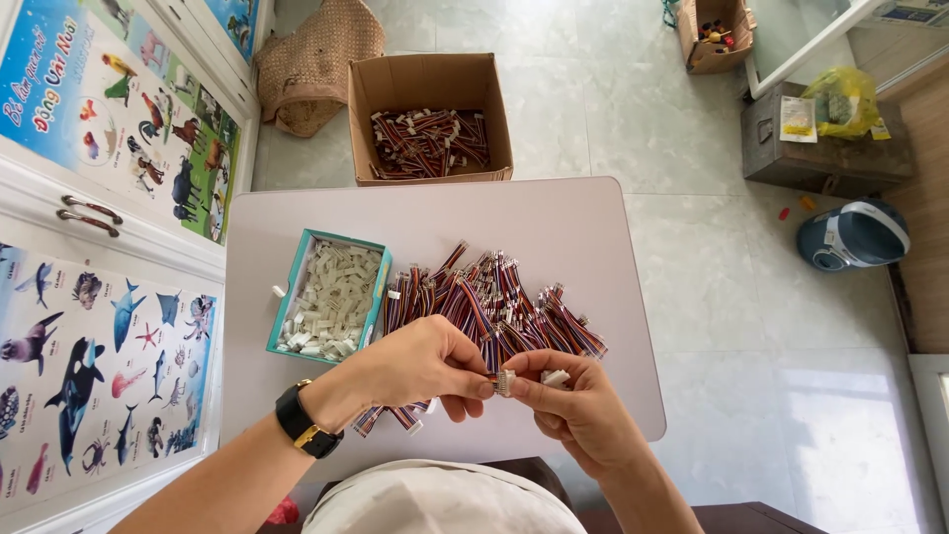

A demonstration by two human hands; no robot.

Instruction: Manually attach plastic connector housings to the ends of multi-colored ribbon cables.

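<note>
Left hand (pixel 420 364) pinching striped multicoloured ribbon cable (pixel 491 348), right hand (pixel 573 400) gripping white connector (pixel 555 377)

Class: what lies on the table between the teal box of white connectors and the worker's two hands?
In the head view, multicoloured ribbon-wire bundles lie between the teal box and the left hand and right hand.

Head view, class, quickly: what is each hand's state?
Left hand: grip shut on striped multicoloured wire bundle.
Right hand: grip shut on small white plastic connector, fingertips at the bundle's end.

Table (pixel 593 218); wire bundles (pixel 494 297); connector box (pixel 287 297)
</note>
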